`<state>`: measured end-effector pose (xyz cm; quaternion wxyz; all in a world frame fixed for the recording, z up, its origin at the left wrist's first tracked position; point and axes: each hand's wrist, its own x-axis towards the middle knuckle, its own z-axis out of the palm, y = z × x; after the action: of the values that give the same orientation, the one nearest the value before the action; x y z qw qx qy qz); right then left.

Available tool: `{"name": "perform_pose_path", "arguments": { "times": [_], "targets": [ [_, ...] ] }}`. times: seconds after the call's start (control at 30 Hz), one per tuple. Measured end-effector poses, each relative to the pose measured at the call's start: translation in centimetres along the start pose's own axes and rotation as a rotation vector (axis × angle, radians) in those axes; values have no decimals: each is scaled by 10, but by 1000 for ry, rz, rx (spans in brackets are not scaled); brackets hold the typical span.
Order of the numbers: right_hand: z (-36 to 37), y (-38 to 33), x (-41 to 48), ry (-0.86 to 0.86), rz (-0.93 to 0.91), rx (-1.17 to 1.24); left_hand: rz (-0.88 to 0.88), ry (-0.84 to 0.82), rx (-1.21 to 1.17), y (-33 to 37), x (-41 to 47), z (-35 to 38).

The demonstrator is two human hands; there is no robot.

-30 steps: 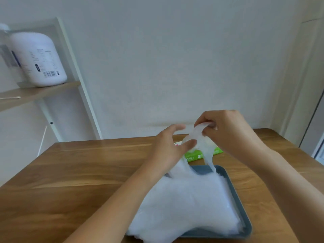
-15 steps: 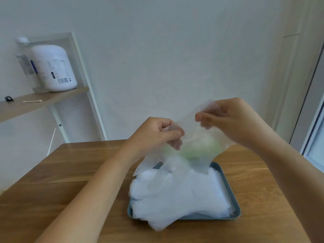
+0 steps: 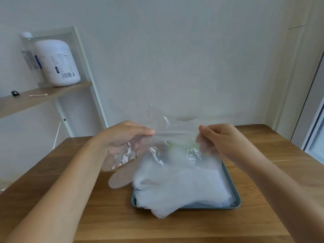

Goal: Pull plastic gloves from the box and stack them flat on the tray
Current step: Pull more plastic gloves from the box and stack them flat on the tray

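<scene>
**Inspector:** Where was the glove when you checked?

**Operator:** I noted the glove held in the air, stretched between both hands, above the far part of the tray. Its long axis ran left to right. Its fingers drooped below the left hand, out past the tray's left side.

**Inspector:** And each grip?

**Operator:** The left grip was pinched on the film's top edge, thumb over fingers. The right hand pinched the opposite end the same way. Neither hand was nearer the tray.

**Inspector:** What lay underneath and around?

**Operator:** The stack of gloves lay on the tray, fingertips hanging over the near rim onto the table. Its axis ran far to near, so I judged the held glove needed a quarter turn before lowering. A green blur through the film, probably the box, sat beyond the tray. The shelf with its white jug stood well apart on the left. I saw no obstruction.
</scene>
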<state>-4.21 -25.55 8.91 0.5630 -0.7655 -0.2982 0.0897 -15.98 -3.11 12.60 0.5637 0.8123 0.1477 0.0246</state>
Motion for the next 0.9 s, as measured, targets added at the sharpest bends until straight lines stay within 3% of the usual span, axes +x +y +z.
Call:
{"name": "perform_pose_path", "arguments": {
  "times": [0.2, 0.4, 0.73, 0.83, 0.9],
  "targets": [
    [11, 38, 8, 26, 15, -309, -177, -86, 228, -15, 15, -1],
    [16, 76, 13, 39, 36, -650, -288, -13, 372, -50, 38, 22],
    [22, 105, 12, -14, 68, -848, -416, -18, 540, -66, 64, 35],
    [22, 106, 12, -25, 63, -890, -434, 51, 782, -63, 65, 32],
    [23, 107, 10, -34, 63, -902, -345, 206, 985, -61, 61, 34]
  ]
}}
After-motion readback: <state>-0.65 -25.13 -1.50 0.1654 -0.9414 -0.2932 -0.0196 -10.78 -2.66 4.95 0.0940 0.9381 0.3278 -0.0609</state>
